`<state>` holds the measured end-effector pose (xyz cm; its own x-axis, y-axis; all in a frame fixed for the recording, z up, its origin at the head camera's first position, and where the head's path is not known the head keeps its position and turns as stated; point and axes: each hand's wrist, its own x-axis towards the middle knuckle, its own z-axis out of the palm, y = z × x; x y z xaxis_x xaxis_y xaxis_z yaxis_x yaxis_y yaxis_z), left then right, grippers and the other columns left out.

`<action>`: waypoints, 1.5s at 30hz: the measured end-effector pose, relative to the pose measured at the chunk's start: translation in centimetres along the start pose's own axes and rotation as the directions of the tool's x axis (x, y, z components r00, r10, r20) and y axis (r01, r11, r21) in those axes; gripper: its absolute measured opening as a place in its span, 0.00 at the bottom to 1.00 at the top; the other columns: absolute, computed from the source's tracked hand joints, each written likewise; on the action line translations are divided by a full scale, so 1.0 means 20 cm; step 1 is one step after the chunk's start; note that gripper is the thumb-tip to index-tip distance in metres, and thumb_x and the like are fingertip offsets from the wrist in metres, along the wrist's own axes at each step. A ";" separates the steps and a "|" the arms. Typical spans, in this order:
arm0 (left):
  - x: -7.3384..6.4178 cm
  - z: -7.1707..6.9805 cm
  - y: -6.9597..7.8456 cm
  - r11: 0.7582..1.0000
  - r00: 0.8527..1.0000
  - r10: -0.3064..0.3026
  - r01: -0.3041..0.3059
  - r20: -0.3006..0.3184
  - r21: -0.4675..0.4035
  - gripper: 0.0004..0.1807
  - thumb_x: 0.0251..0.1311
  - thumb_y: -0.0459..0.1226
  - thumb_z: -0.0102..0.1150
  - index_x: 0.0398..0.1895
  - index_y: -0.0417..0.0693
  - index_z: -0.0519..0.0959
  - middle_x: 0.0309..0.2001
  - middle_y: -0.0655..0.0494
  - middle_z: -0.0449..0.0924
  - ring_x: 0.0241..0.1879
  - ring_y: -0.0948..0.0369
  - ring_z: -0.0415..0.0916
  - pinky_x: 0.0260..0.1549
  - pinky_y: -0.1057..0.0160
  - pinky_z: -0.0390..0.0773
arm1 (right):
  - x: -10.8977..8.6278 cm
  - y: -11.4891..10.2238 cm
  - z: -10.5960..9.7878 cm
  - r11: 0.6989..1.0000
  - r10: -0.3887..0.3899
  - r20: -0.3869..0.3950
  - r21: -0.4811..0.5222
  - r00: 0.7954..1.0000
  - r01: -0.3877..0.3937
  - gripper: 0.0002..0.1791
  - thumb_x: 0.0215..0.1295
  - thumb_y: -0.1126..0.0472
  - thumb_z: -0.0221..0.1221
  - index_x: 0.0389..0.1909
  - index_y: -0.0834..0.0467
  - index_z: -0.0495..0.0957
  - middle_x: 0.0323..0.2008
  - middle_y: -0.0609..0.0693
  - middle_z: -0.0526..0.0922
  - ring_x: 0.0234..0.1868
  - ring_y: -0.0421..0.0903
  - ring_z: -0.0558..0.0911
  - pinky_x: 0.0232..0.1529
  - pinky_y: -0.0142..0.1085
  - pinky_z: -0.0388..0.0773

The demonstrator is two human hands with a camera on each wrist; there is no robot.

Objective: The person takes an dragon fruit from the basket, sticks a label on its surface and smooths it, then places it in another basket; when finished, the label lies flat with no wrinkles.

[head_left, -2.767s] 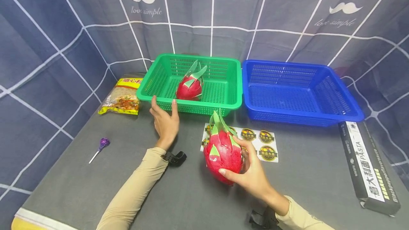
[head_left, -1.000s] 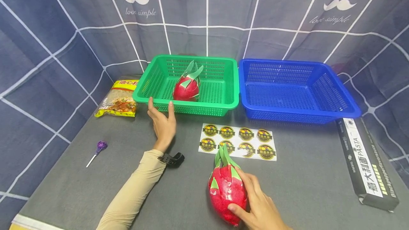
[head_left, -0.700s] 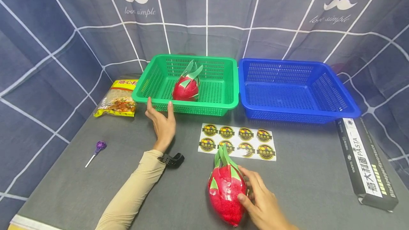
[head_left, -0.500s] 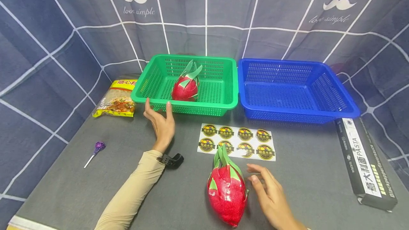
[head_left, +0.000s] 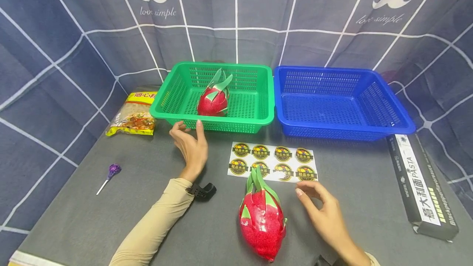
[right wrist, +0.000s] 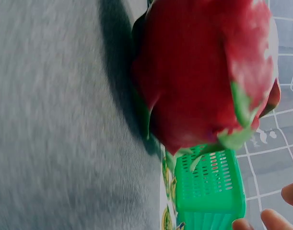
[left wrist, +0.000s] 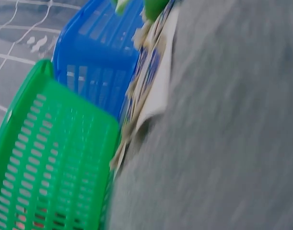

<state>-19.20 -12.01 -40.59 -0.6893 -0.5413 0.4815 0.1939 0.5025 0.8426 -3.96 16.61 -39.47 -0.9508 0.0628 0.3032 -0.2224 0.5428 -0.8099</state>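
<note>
A red dragon fruit [head_left: 261, 221] with green leaf tips lies on the grey table near its front, leaves pointing away from me. My right hand [head_left: 325, 210] is just to its right, apart from it, with fingers loosely bent and nothing in them. In the right wrist view the dragon fruit [right wrist: 199, 72] fills the upper middle, a few fingertips [right wrist: 275, 220] at the lower right. My left hand [head_left: 192, 149] is in front of the green basket [head_left: 212, 123], fingers relaxed and holding nothing. A second dragon fruit [head_left: 213, 101] sits inside that basket. The left wrist view shows no fingers.
Beside the green basket stands a blue basket [head_left: 329, 130]. A sheet of round stickers [head_left: 272, 161] lies behind the near dragon fruit. At left are a yellow pasta bag [head_left: 134, 114] and a purple lollipop [head_left: 114, 170]. A black pasta box [head_left: 421, 188] lies at right.
My right hand set the dragon fruit down nearer the front, let go and moved off to the right. My left hand has come slightly away from the green basket's rim.
</note>
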 end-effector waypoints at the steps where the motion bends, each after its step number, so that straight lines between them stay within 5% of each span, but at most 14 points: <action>1: -0.01 0.00 0.01 0.999 1.000 0.024 -0.024 0.001 -0.023 0.28 0.60 0.49 0.49 0.49 0.36 0.55 0.45 0.42 0.56 0.44 0.50 0.60 0.49 0.56 0.56 | 0.01 0.01 0.00 1.000 -0.003 0.005 -0.008 1.000 0.003 0.09 0.57 0.65 0.59 0.40 0.58 0.78 0.37 0.48 0.82 0.36 0.30 0.78 0.40 0.22 0.71; 6: -0.09 0.02 0.06 0.984 0.989 0.137 -0.130 0.050 -0.122 0.20 0.59 0.42 0.53 0.41 0.35 0.60 0.40 0.42 0.60 0.43 0.52 0.60 0.48 0.57 0.60 | 0.07 0.04 -0.01 0.999 -0.001 0.022 -0.045 1.000 0.002 0.09 0.58 0.64 0.59 0.40 0.55 0.78 0.38 0.45 0.82 0.37 0.28 0.77 0.40 0.24 0.71; 10: -0.17 0.03 0.10 0.975 0.954 0.201 -0.175 0.221 -0.134 0.16 0.56 0.40 0.56 0.40 0.37 0.67 0.39 0.46 0.67 0.43 0.54 0.63 0.48 0.58 0.62 | 0.12 0.05 -0.01 0.999 0.018 0.023 -0.042 1.000 -0.017 0.09 0.57 0.64 0.59 0.40 0.54 0.78 0.38 0.45 0.82 0.36 0.28 0.76 0.38 0.24 0.71; 12: -0.21 0.04 0.11 0.976 0.904 0.216 -0.193 0.369 -0.097 0.17 0.54 0.41 0.58 0.42 0.40 0.70 0.41 0.48 0.70 0.45 0.55 0.64 0.48 0.57 0.64 | 0.15 0.05 0.00 0.999 0.021 0.026 -0.045 0.999 -0.020 0.09 0.58 0.63 0.59 0.40 0.55 0.78 0.38 0.46 0.82 0.35 0.29 0.76 0.37 0.25 0.72; 15: -0.24 0.04 0.10 0.972 0.785 0.196 -0.234 0.588 -0.011 0.22 0.51 0.45 0.60 0.48 0.45 0.71 0.46 0.50 0.70 0.48 0.55 0.65 0.49 0.54 0.66 | 0.20 0.05 0.02 0.999 0.019 0.033 -0.049 0.999 -0.017 0.09 0.58 0.62 0.59 0.40 0.56 0.78 0.39 0.47 0.82 0.34 0.30 0.76 0.36 0.25 0.72; 18: -0.26 0.05 0.08 0.964 0.677 0.165 -0.266 0.717 0.030 0.25 0.48 0.46 0.62 0.51 0.49 0.73 0.50 0.49 0.70 0.51 0.53 0.66 0.50 0.50 0.65 | 0.25 0.05 0.03 0.998 0.018 0.048 -0.060 0.999 -0.015 0.11 0.59 0.59 0.58 0.42 0.57 0.77 0.41 0.48 0.81 0.36 0.32 0.76 0.37 0.28 0.74; 21: -0.27 0.05 0.06 0.961 0.606 0.150 -0.275 0.781 0.028 0.27 0.47 0.45 0.62 0.53 0.50 0.73 0.54 0.46 0.68 0.56 0.50 0.63 0.54 0.47 0.61 | 0.30 0.06 0.05 0.997 0.003 0.065 -0.080 0.998 0.002 0.14 0.59 0.58 0.58 0.44 0.59 0.76 0.43 0.51 0.80 0.40 0.40 0.78 0.40 0.33 0.75; 27: -0.27 0.04 0.06 0.949 0.498 0.121 -0.312 0.858 0.048 0.28 0.50 0.46 0.61 0.58 0.57 0.70 0.63 0.42 0.59 0.64 0.47 0.53 0.60 0.43 0.52 | 0.41 0.10 0.07 0.990 -0.008 0.084 -0.141 0.996 0.019 0.18 0.58 0.57 0.59 0.47 0.61 0.74 0.42 0.57 0.78 0.44 0.51 0.76 0.43 0.45 0.72; 33: -0.27 0.03 0.06 0.930 0.455 0.088 -0.357 0.886 0.091 0.28 0.50 0.48 0.60 0.59 0.64 0.70 0.66 0.43 0.55 0.65 0.48 0.50 0.62 0.44 0.49 | 0.50 0.11 0.10 0.973 0.064 0.112 -0.227 0.992 -0.038 0.20 0.58 0.54 0.57 0.50 0.59 0.73 0.38 0.58 0.77 0.38 0.51 0.75 0.41 0.41 0.66; 45: -0.27 0.03 0.05 0.915 0.444 0.095 -0.391 0.891 0.097 0.27 0.52 0.49 0.59 0.58 0.63 0.70 0.67 0.45 0.53 0.66 0.48 0.48 0.62 0.44 0.50 | 0.54 0.16 0.14 0.960 0.092 0.173 -0.275 0.981 -0.041 0.24 0.57 0.56 0.58 0.52 0.65 0.70 0.40 0.62 0.77 0.35 0.52 0.77 0.41 0.45 0.69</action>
<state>-15.66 -8.11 -42.51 -0.9096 0.4078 0.0792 0.3790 0.7368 0.5599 -15.64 16.76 -40.19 -0.9901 -0.0336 0.1361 -0.1151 0.7493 -0.6521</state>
